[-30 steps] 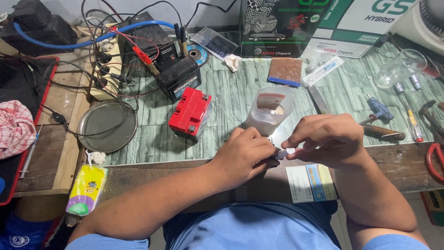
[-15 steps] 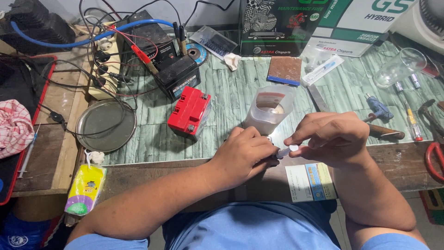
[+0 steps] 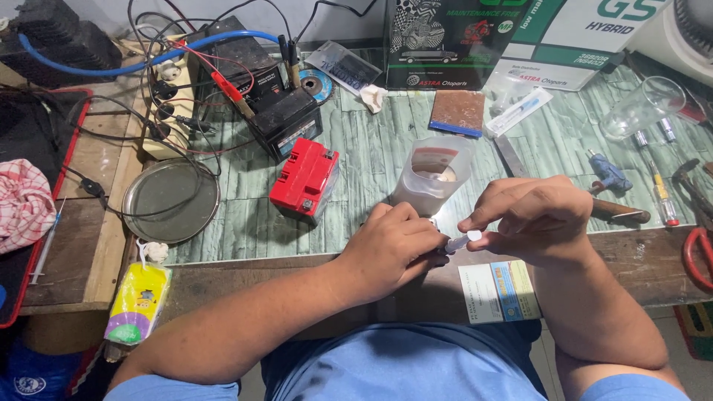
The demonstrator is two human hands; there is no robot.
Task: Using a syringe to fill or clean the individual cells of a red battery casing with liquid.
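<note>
Everywhere, clutter on green plank-patterned bench (image 3: 371,171)

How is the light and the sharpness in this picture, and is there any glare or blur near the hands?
Head view: even, soft light with only faint shadows; the left hand and right hand are fairly sharp, but the small white piece between them is too small to identify; mild glare on the metal plate and clear cup; straight edges bend slightly toward the corners.

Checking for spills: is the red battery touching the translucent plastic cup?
Apart. The head view shows bare green tabletop between the red battery and the translucent plastic cup.
</note>
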